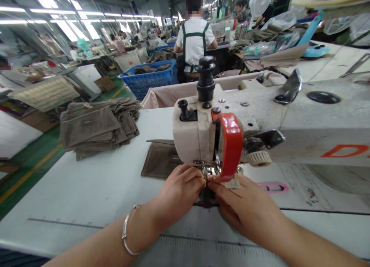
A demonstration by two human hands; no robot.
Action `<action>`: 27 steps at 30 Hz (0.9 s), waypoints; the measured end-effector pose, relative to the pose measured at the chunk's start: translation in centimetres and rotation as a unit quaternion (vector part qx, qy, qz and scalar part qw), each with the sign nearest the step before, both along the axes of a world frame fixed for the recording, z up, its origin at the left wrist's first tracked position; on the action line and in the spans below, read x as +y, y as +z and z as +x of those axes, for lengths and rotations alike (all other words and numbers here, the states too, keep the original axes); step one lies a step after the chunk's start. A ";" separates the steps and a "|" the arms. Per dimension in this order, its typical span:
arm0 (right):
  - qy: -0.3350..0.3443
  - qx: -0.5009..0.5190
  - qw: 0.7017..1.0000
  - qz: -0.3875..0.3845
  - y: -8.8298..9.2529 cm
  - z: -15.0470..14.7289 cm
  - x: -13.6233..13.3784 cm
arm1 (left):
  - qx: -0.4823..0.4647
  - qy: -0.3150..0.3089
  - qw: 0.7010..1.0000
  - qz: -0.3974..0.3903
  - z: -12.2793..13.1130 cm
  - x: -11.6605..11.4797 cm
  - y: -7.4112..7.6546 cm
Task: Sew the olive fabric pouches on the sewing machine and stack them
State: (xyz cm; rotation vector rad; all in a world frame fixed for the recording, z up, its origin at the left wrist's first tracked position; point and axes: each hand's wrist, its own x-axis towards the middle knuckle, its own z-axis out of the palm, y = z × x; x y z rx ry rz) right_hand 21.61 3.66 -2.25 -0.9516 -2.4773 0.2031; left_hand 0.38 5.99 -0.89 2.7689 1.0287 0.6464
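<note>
A dark brown fabric piece [158, 162] with a small label lies under the head of a white sewing machine [295, 116]. My left hand [183, 184] is closed, with its fingers curled and pinching the fabric's near part just left of the presser foot [211, 170]. From the right, my right hand [248, 203] grips the same piece by the foot, its fingertips almost meeting those of the left. An orange-red guard [232, 145] stands over the right fingers and partly covers them. The exact stitching point is hidden between the hands.
A stack of similar brown pieces [92, 126] lies on the table's [86, 186] left side. Behind the machine are a pink-beige cloth trough [164, 95] and a blue crate [153, 80]. A pink-handled tool [274, 187] rests at right. A person in white [194, 39] sits ahead.
</note>
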 end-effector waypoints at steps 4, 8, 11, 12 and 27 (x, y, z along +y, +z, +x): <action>0.008 0.010 1.000 -0.025 -0.1 0.0 -0.1 | 0.013 -0.015 1.000 -0.021 -0.4 0.1 0.2; -0.013 0.007 1.000 -0.022 0.0 -0.3 -0.2 | 0.018 -0.050 0.999 -0.010 -0.7 0.7 0.4; -0.039 -0.003 0.999 -0.019 0.0 -0.6 0.0 | 0.013 -0.052 0.998 0.012 -0.8 1.4 0.3; -0.045 -0.007 0.999 -0.017 0.0 -0.7 0.2 | 0.015 -0.046 0.999 0.015 -0.8 1.6 0.1; -0.071 -0.050 0.996 0.006 0.2 -1.2 0.9 | 0.026 0.015 0.999 -0.025 -1.0 3.7 -2.2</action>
